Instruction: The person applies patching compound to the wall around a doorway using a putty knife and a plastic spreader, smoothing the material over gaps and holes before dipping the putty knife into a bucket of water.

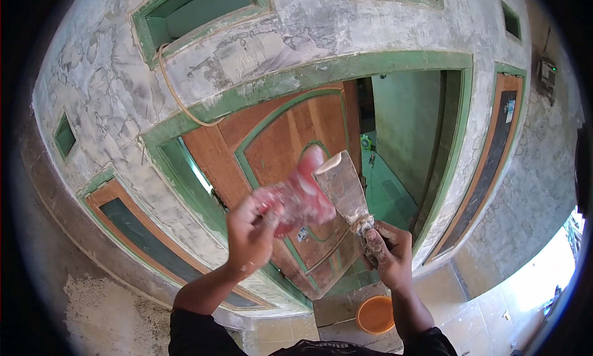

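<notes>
Head: left fingers [269,217] round red tool [299,200], right fingers [394,234] round scraper [341,186], bucket [375,316], door [290,137] beyond

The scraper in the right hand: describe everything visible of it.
The scraper has a broad, flat, grey-brown blade, apparently metal and smeared, with a pale strip along its upper edge. The neck below is caked with residue. The right hand grips the handle, which is mostly hidden. The blade points up, leaning left, before the door. Whether it touches the blurred red thing beside it, I cannot tell.
</notes>
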Demonstrator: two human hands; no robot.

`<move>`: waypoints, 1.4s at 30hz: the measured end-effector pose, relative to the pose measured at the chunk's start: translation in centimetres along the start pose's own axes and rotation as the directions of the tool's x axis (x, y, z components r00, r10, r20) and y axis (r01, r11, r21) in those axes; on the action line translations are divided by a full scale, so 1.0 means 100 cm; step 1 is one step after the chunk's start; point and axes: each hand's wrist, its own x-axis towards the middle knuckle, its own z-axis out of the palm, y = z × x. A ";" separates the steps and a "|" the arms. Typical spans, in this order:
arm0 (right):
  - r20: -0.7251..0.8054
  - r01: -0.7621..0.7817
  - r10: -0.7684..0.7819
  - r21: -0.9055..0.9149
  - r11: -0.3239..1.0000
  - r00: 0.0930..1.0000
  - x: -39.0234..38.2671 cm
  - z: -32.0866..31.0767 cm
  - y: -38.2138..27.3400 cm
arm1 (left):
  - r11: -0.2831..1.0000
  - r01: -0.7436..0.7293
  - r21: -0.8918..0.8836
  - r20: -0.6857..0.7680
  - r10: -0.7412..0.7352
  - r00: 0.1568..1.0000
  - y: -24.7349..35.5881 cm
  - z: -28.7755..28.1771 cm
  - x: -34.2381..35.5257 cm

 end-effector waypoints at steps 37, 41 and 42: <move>-0.004 0.370 -0.589 -0.775 0.513 0.808 -0.002 -0.029 0.067 | 0.543 0.708 -0.452 0.360 -0.615 0.702 0.013 -0.026 -0.017; 0.018 0.381 -0.623 -0.804 0.456 0.782 -0.006 -0.039 0.072 | 0.533 0.710 -0.460 0.342 -0.631 0.696 0.016 -0.040 -0.015; 0.031 0.376 -0.631 -0.825 0.422 0.775 -0.007 -0.040 0.073 | 0.535 0.702 -0.471 0.321 -0.637 0.701 0.016 -0.043 -0.012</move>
